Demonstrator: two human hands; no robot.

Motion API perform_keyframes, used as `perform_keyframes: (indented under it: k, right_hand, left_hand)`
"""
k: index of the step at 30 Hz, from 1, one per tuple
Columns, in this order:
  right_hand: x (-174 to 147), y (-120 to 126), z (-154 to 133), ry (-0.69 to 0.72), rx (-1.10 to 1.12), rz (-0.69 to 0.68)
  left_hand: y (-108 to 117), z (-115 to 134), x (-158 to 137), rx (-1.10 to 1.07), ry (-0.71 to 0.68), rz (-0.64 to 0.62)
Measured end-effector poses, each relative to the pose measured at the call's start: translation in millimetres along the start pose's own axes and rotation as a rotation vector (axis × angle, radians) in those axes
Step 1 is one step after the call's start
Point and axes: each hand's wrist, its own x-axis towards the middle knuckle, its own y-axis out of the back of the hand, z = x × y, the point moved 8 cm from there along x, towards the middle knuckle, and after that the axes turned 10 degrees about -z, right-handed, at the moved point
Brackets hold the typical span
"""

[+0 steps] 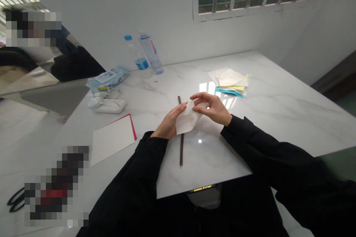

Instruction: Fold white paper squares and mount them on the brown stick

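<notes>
Left hand (170, 120) and right hand (217, 109), loosely curled, hold white paper (185, 124) over a dark stick (181, 152). Stacked sheets (230, 77) lie far right.

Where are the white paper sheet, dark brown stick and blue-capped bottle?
White paper sheet (184, 121), head view: on its curled face.
Dark brown stick (181, 150), head view: on its near, uncovered length.
Blue-capped bottle (135, 52), head view: on the clear body above its label.

The left hand (170, 121) and right hand (215, 109) hold a curved white paper (184, 123) over the table (280, 118), partly hiding a dark stick (181, 150). Beyond lie stacked sheets (229, 78); to the left, two bottles (152, 53) stand near a wipes pack (107, 77).
</notes>
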Motion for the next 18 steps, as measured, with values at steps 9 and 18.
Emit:
perform_keyframes:
  k: [9,18]
  right_hand:
    - [-0.6,-1.1,-2.1,0.001,0.036,0.005]
    - [-0.6,-1.2,-5.1,0.016,-0.002,0.004]
  left_hand:
    - [-1.3,1.5,-1.0,0.045,0.002,0.022]
    - [-2.9,2.4,-2.0,0.047,0.021,0.025]
